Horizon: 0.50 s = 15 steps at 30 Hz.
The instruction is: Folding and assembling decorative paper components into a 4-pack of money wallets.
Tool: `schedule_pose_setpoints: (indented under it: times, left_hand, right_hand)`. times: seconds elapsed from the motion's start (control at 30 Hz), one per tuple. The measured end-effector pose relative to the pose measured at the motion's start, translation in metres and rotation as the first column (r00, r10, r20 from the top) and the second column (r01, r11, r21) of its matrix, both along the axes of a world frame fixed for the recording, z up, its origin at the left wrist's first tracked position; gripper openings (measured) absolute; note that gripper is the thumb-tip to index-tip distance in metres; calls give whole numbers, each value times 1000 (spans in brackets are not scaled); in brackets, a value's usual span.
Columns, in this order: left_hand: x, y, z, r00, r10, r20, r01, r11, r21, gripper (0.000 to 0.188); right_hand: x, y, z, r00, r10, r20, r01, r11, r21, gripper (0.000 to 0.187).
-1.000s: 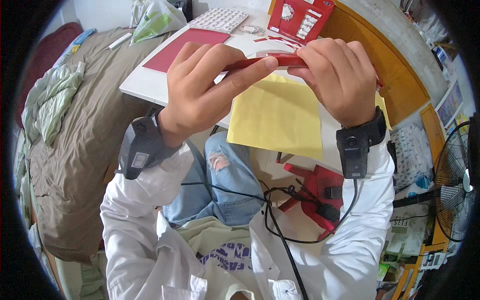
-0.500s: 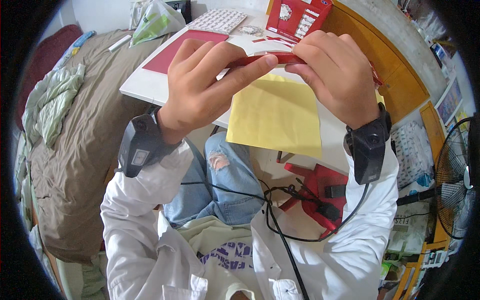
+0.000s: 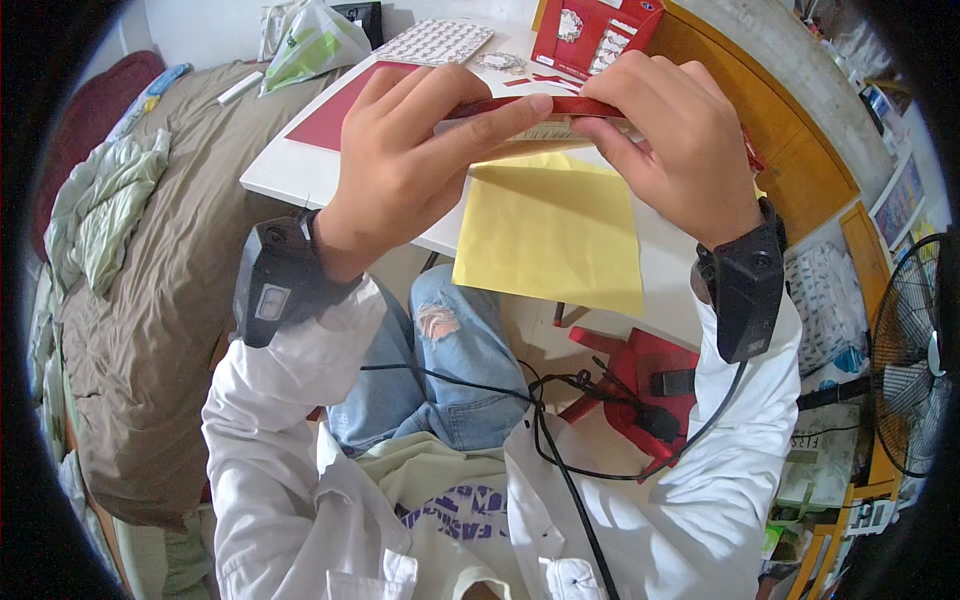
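Observation:
Above the table, a flat red card-like piece (image 3: 570,105) is held up between both hands, seen nearly edge-on. My left hand (image 3: 400,155) pinches its left end, thumb stretched along the near edge and fingers behind. On the other end, my right hand (image 3: 680,150) closes with the thumb below and fingers curled over the top. A pale, brownish surface shows just under the red edge; I cannot tell whether it belongs to the same piece. Below the hands, a yellow sheet of paper (image 3: 550,235) hangs partly over the table's near edge.
On the white table (image 3: 290,170) lie a dark red sheet (image 3: 325,115), a patterned white sheet (image 3: 435,42) and small red strips (image 3: 555,82). Behind stands a red decorated folder (image 3: 590,35). A red stool (image 3: 630,365), black cables (image 3: 540,400) and a fan (image 3: 910,355) are nearby.
Both hands have risen slightly with the red piece, which has tilted. A pale, brownish surface now shows beneath its edge, and the yellow sheet's far part is more visible.

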<state>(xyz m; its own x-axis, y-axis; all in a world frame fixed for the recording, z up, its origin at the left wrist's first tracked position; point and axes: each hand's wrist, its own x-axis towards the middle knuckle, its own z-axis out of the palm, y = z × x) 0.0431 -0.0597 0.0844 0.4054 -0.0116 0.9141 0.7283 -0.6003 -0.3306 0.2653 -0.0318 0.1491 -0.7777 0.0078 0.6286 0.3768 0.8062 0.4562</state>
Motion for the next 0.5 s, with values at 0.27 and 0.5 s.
schedule_pose_setpoints:
  times: [0.27,0.5]
  left_hand:
    - [0,-1,3,1000,-14,8,14,999,-38,44]
    - [-3,0,5,1000,1,-3,-1,1000,-12,45]
  right_hand:
    - [4,3,3,1000,18,23,-17,998,-58,22]
    - [1,2,5,998,56,1,-56,995,-82,21]
